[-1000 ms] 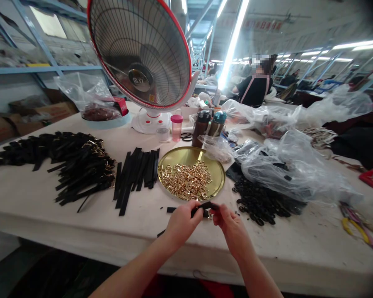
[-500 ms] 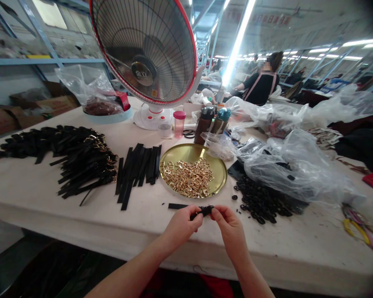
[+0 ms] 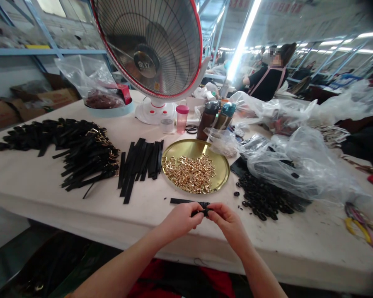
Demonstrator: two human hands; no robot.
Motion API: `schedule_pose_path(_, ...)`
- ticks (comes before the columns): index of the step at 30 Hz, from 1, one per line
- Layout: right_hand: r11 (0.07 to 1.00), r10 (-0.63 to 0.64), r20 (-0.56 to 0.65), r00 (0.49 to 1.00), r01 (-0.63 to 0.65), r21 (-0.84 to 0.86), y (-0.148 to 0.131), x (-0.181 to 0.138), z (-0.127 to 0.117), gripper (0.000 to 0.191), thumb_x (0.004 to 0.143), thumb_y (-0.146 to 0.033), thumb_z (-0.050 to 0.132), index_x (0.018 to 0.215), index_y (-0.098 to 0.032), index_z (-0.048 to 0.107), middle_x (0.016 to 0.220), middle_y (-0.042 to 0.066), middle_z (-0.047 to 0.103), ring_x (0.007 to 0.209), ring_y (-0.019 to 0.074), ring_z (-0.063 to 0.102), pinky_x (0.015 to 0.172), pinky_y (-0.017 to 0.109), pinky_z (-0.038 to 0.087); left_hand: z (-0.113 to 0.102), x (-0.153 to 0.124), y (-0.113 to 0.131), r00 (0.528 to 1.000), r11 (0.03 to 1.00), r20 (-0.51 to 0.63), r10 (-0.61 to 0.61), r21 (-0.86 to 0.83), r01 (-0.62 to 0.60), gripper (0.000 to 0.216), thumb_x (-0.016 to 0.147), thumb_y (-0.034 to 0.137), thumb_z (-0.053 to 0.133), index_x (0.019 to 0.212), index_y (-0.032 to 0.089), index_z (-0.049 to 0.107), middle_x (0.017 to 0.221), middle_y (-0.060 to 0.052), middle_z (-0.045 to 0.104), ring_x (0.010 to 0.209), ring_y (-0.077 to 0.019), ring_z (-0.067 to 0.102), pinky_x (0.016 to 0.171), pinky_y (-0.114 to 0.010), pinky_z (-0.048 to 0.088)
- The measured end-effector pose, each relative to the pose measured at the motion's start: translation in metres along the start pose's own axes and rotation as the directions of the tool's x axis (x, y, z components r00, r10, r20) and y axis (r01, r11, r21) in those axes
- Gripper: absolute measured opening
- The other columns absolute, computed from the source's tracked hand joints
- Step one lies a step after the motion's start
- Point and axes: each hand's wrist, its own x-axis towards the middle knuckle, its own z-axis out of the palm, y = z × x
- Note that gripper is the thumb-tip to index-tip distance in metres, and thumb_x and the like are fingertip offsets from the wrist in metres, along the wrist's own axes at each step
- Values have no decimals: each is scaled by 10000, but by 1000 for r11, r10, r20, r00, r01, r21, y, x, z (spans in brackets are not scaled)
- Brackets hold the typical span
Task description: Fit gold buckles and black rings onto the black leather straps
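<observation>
My left hand (image 3: pixel 180 219) and my right hand (image 3: pixel 226 221) meet near the table's front edge, both pinched on a short black strap (image 3: pixel 202 211) held between their fingertips. One end of a black strap (image 3: pixel 182 201) lies flat on the table just beyond my hands. Behind it stands a round gold tray (image 3: pixel 219 163) holding several small gold buckles (image 3: pixel 189 174). Loose black straps (image 3: pixel 141 163) lie left of the tray. Farther left is a heap of straps fitted with buckles (image 3: pixel 81 151). Small black rings (image 3: pixel 264 198) are piled to the right.
A large fan-shaped heater (image 3: pixel 152 45) stands at the back with bottles (image 3: pixel 208 118) and a pink cup (image 3: pixel 182 118) beside it. Clear plastic bags (image 3: pixel 298 161) cover the right side. Pliers (image 3: pixel 357 225) lie far right. Another person (image 3: pixel 267 80) sits at a table behind.
My hands have stayed together on the strap and drawn slightly closer. The view has shifted a little, with the table sliding up and right in the picture.
</observation>
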Motion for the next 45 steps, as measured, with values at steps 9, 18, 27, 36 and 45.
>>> schedule_pose_path(9,970,95,10,995,-95,223,1,-6,17,237,677,-350,653,824,-174,595,703,-1,558,634,120,478,634,259,406,3,-7,4,993,977,-46,113,-176,-119,320,774,192,434,1091,148,428,865,-43,583,770,-132,523,698,-238,402)
schedule_pose_path(18,894,153,100,983,-181,410,0,-12,21,230,697,-405,623,778,-191,602,689,0,564,587,115,484,590,260,403,-1,-13,3,999,979,12,36,-202,-32,333,796,220,410,1124,166,390,742,-6,588,588,-99,499,562,-208,383)
schedule_pose_path(27,802,294,242,925,-376,465,1,-18,20,226,656,-352,680,738,-182,556,613,-37,496,534,78,441,542,212,367,0,-14,-7,989,989,-138,-59,127,77,374,738,427,510,1024,186,491,714,-25,612,652,-177,552,549,-234,373)
schedule_pose_path(36,992,-37,-117,992,23,-126,10,-11,24,286,705,-423,595,649,-200,425,579,-37,476,539,113,427,539,245,362,-6,-27,1,1000,999,-11,-16,-37,15,380,734,215,480,1113,187,481,949,-55,627,819,-175,574,708,-256,418)
schedule_pose_path(45,993,-37,-142,989,20,-116,12,-9,26,317,700,-394,586,911,-200,452,634,-30,533,546,135,519,550,279,432,-4,-23,-8,993,963,110,-39,-261,66,450,710,161,465,1160,145,440,889,-63,630,768,-155,592,713,-277,445)
